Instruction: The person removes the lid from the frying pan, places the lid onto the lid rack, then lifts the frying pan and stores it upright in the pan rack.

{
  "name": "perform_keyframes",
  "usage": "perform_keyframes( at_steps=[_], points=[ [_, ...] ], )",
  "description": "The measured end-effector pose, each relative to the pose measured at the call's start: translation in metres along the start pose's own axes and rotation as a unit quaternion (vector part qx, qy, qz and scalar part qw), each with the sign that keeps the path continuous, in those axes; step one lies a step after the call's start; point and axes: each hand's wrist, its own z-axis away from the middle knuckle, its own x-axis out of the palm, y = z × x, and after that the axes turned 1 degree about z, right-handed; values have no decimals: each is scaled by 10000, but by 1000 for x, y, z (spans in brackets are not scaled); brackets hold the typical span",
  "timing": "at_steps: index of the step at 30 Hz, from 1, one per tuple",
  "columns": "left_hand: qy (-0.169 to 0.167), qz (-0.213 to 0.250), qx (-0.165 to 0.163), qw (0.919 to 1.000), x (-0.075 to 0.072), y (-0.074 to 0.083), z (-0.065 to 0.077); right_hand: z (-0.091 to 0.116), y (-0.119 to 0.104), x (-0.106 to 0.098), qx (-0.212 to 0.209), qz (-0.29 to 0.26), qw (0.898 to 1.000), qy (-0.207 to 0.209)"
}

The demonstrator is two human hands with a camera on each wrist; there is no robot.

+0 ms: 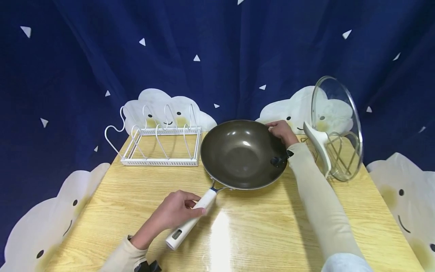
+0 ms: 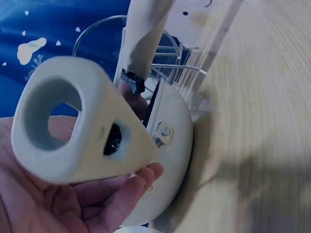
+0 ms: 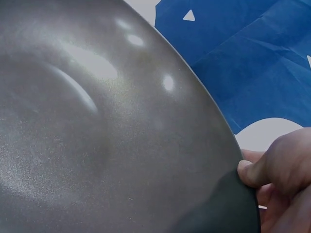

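A dark-coated wok [image 1: 242, 158] with a white handle [image 1: 190, 221] is at the middle of the table, its inside facing up toward the head camera. My left hand [image 1: 178, 211] grips the handle, thumb on top and fingers underneath. In the left wrist view the handle's hollow end [image 2: 53, 116] and the wok's pale outside [image 2: 172, 145] show. At the far right of the rim my right hand [image 1: 283, 132] pinches the edge. Its thumb [image 3: 248, 172] lies on the inner side in the right wrist view, the other fingers partly hidden behind the rim.
Left of the wok, a white wire rack [image 1: 159, 162] with upright loops stands on the wooden table [image 1: 265, 226]. On the right a glass lid [image 1: 355, 113] with a white handle [image 1: 319, 145] stands upright in a wire holder [image 1: 340, 151]. A blue curtain [image 1: 217, 45] hangs behind.
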Motion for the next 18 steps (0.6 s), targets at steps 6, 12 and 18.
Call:
perform_keyframes(
  at_steps=[6, 12, 18],
  points=[
    [-201, 614, -28, 9979, 7, -2, -2, -6, -3, 0, 2, 77, 10000, -7],
    [-53, 659, -102, 9978, 16, -1, -3, -16, -6, 2, -191, 451, 9988, 89],
    [-91, 896, -99, 9959, 30, 0, -5, -23, -9, 7, -298, 551, 9976, 287]
  ],
)
